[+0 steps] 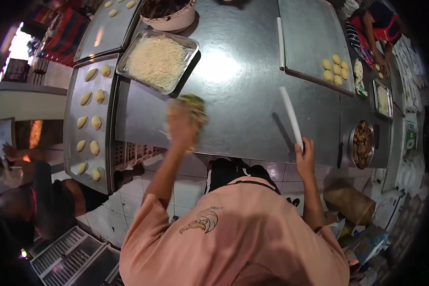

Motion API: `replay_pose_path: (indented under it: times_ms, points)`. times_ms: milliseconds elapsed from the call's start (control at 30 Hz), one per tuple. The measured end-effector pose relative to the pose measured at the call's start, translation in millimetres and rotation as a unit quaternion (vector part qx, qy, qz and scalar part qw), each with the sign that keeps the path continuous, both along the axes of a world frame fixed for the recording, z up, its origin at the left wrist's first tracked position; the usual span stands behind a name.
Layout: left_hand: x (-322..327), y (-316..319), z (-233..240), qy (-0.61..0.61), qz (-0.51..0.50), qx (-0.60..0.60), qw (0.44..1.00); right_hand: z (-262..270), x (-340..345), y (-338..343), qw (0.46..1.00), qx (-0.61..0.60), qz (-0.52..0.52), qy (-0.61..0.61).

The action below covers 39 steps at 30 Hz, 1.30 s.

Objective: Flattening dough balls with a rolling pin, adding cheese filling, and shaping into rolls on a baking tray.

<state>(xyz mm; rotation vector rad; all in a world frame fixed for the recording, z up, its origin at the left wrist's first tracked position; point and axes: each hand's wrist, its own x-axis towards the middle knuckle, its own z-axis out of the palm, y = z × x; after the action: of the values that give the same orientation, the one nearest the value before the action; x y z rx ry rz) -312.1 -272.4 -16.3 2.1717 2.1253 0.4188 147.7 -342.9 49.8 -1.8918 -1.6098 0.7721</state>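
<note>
My left hand (181,123), blurred, grips a patterned green and yellow cloth (195,109) over the near left part of the steel table (243,118). Small pale shreds show beside that hand at the table's front edge. In my right hand (305,155) is one end of a white rod (290,112), perhaps a plastic rolling pin; it is raised and casts a shadow on the steel. Beyond the cloth, a metal tray (193,44) holds a heap of pale shreds (157,62), possibly grated cheese. A second white rod (280,43) lies along a sheet pan at the right.
Shaped dough pieces (96,122) sit on a long baking tray (107,157) at left. The right-hand sheet pan (307,39) bears several dough rounds (336,69). A bowl of dark filling (171,21), a bowl of brown food (363,143) and a knife (340,155) are around. People work on both sides.
</note>
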Motion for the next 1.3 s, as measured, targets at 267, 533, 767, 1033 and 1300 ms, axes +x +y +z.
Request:
replay_pose_path:
  times_ms: [267, 533, 767, 1033, 1300]
  points:
    - [98, 14, 7, -0.527, -0.222, -0.213, 0.792, 39, 9, -98, 0.971, 0.097, -0.216, 0.038]
    - [133, 207, -17, -0.031, -0.165, 0.077, 0.983, 42, -18, -246, 0.913, 0.064, -0.401, 0.033]
    - [369, -41, -20, -0.242, -0.687, -0.181, 0.661, 47, -93, -221, 0.916, 0.14, -0.374, 0.039]
    - [319, 14, 59, -0.566, -0.469, -0.299, 0.609, 57, -65, -288, 0.821, 0.222, -0.519, 0.083]
    - [318, 131, -23, -0.33, -0.308, -0.055, 0.891, 23, -20, -230, 0.866, 0.132, -0.445, 0.184]
